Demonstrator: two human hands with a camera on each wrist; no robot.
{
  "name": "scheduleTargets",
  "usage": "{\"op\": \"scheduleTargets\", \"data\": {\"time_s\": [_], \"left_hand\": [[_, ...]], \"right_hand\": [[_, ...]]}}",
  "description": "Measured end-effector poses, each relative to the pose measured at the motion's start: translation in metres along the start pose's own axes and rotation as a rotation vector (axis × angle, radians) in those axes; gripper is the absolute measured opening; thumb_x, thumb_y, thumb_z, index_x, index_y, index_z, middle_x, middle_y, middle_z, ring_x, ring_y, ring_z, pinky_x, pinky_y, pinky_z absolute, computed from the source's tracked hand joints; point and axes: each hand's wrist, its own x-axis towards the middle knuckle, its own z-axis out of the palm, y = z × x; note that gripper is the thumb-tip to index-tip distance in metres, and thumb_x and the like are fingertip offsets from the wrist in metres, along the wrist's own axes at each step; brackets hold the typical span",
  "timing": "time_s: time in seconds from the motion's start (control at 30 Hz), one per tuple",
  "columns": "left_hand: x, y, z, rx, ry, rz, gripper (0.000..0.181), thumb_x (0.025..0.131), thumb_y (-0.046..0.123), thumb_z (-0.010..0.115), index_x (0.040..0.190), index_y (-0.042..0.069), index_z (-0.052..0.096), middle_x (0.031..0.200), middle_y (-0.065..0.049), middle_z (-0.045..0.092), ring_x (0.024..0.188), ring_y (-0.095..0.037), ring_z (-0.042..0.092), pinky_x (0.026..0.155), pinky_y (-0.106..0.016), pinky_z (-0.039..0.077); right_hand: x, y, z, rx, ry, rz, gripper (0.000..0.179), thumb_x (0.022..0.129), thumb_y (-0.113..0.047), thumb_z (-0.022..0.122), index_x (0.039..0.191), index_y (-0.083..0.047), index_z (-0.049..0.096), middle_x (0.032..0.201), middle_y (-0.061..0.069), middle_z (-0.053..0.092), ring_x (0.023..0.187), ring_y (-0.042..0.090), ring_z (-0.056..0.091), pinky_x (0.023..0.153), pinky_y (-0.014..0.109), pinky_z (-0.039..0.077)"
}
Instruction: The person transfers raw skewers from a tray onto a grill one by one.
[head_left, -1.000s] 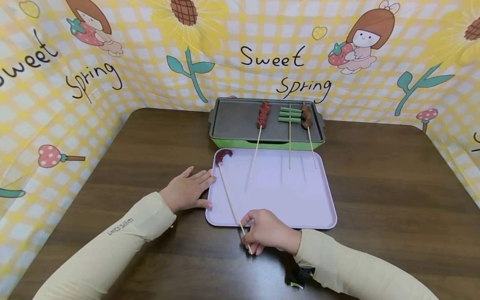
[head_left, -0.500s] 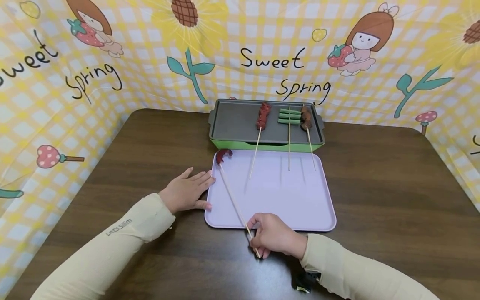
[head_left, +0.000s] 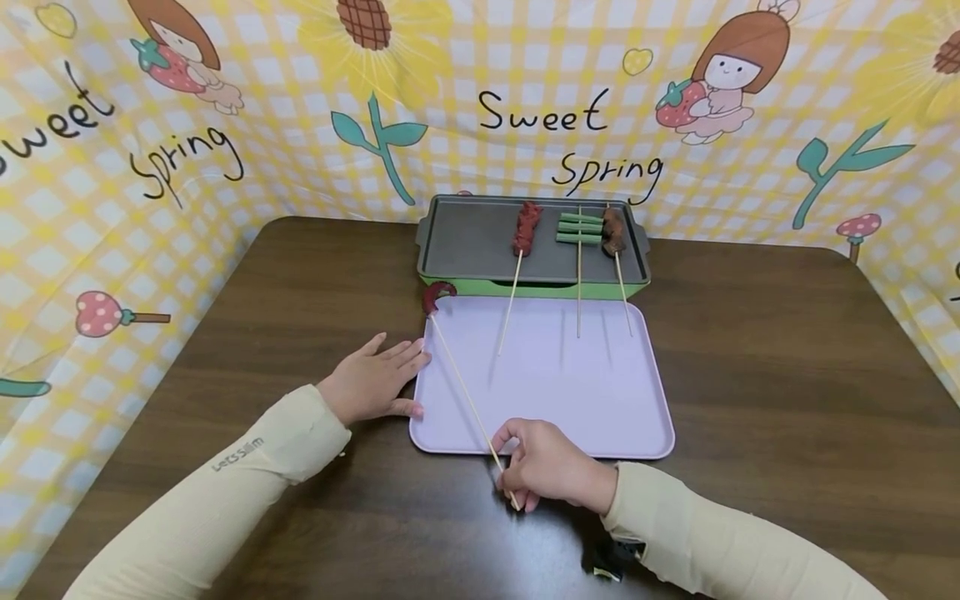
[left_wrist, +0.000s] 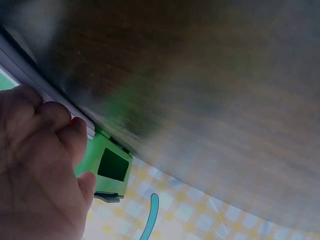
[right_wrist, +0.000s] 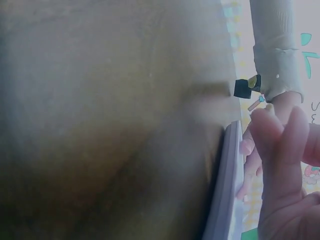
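Note:
In the head view my right hand (head_left: 546,463) pinches the lower end of a skewer (head_left: 467,385) near the front edge of a lilac tray (head_left: 555,400). A dark red, curved piece of food (head_left: 432,298) is on the skewer's far end, over the tray's back left corner. My left hand (head_left: 373,382) has its fingers spread, and its fingertips touch the tray's left rim. The left wrist view shows that hand's palm side along the rim. In the right wrist view a fingertip and thumb come together around the stick's end.
Behind the tray stands a green grill (head_left: 457,287) with a dark plate (head_left: 472,242). On it lie a red meat skewer (head_left: 527,229), a green vegetable skewer (head_left: 579,229) and a brown skewer (head_left: 613,233), sticks over the tray. A patterned cloth (head_left: 285,133) backs the brown table (head_left: 750,358).
My right hand has shifted slightly right with the stick. The dark red end has risen up and left, off the tray's surface to its corner. The left hand stays put.

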Motion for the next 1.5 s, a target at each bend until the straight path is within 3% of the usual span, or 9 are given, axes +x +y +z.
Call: {"op": "scheduleTargets", "data": {"time_s": [0.63,1.0,1.5], "left_hand": [[-0.001,0.001,-0.003,0.001,0.031,0.021,0.079,0.090,0.055,0.052,0.144,-0.001,0.040,0.150,-0.019,0.035,0.136,-0.031,0.037,0.111,-0.054,0.020],[-0.002,-0.001,-0.001,-0.024,0.010,0.011,0.079,0.090,0.054,0.053,0.144,-0.002,0.039,0.151,-0.020,0.033,0.137,-0.032,0.036,0.112,-0.055,0.019],[-0.002,-0.002,0.002,-0.014,0.030,0.023,0.079,0.089,0.055,0.053,0.143,-0.002,0.041,0.149,-0.021,0.035,0.135,-0.032,0.038,0.111,-0.055,0.021]], "right_hand": [[-0.013,-0.004,-0.009,-0.103,0.043,-0.034,0.027,0.076,0.013,0.058,0.101,0.005,0.052,0.053,0.004,0.056,0.043,0.012,0.053,0.041,0.028,0.049],[0.001,-0.005,-0.007,-0.162,0.090,-0.108,0.028,0.076,0.013,0.054,0.103,0.007,0.053,0.051,0.000,0.052,0.044,0.010,0.052,0.042,0.028,0.049],[0.022,-0.009,-0.009,-0.068,0.184,-0.119,0.029,0.078,0.011,0.058,0.106,0.009,0.052,0.056,0.005,0.059,0.044,0.012,0.054,0.045,0.030,0.052]]}}
